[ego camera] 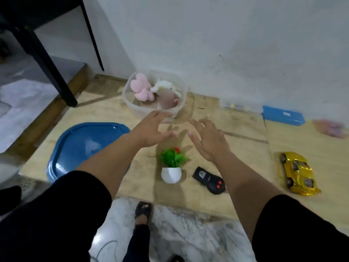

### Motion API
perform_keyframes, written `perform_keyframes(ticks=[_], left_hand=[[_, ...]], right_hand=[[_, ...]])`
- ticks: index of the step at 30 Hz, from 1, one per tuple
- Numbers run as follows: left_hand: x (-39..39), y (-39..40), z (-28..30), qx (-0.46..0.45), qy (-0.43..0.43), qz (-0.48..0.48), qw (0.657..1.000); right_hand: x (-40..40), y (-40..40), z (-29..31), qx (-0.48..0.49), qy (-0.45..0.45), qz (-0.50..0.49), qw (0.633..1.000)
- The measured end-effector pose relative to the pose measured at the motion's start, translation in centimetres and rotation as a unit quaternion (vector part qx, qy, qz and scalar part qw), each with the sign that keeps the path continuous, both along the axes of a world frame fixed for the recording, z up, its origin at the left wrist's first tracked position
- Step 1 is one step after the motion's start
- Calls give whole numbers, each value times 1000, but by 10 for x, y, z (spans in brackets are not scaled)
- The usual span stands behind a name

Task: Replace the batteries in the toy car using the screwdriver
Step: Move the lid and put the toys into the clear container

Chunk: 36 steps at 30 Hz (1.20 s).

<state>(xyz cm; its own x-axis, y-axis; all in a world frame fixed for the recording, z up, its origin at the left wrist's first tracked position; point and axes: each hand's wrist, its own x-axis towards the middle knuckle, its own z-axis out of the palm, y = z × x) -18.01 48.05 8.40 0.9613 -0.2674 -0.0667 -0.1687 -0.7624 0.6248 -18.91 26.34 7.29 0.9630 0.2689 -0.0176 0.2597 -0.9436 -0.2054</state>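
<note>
Black sleeves nearest | L hand [154, 130] + R hand [208, 139] spread, empty, over surface [245, 129] | yellow toy car [298, 173] far R, untouched (no screwdriver visible) | next: find driver, flip car.

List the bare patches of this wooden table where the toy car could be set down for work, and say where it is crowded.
Bare wood lies between the right hand and yellow toy car. Crowded: front centre, around the potted plant and black remote.
</note>
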Motion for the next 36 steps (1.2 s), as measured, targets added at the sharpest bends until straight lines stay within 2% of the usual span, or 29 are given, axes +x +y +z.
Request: perform_keyframes(ticks=[3, 7, 10, 12, 14, 20, 24, 32, 36], left_hand=[[-35, -21, -19, 5, 76, -46, 996], [-61, -36, -41, 124, 118, -99, 980], [-71, -40, -53, 188, 97, -119, 970], [-75, -39, -59, 200, 64, -106, 972], [-78, -36, -64, 183, 39, -78, 979], [-77, -40, -65, 146, 18, -49, 988], [-70, -43, -61, 110, 7, -58, 992], [-40, -13, -19, 70, -63, -52, 994], [-11, 8, 8, 53, -144, -31, 988]], right_hand=[[-37, -22, -19, -9, 31, 3, 999], [-71, -37, -38, -28, 57, 25, 998], [-84, -38, -51, -40, 63, 29, 997], [-88, -38, -59, -65, 60, 33, 996], [-90, -39, -67, -95, 27, 36, 994], [-86, -34, -73, -100, -15, 25, 995], [-75, -33, -62, -103, 25, 29, 994], [-18, -10, -11, -56, -42, 9, 997], [20, 17, 23, -47, -64, 10, 997]])
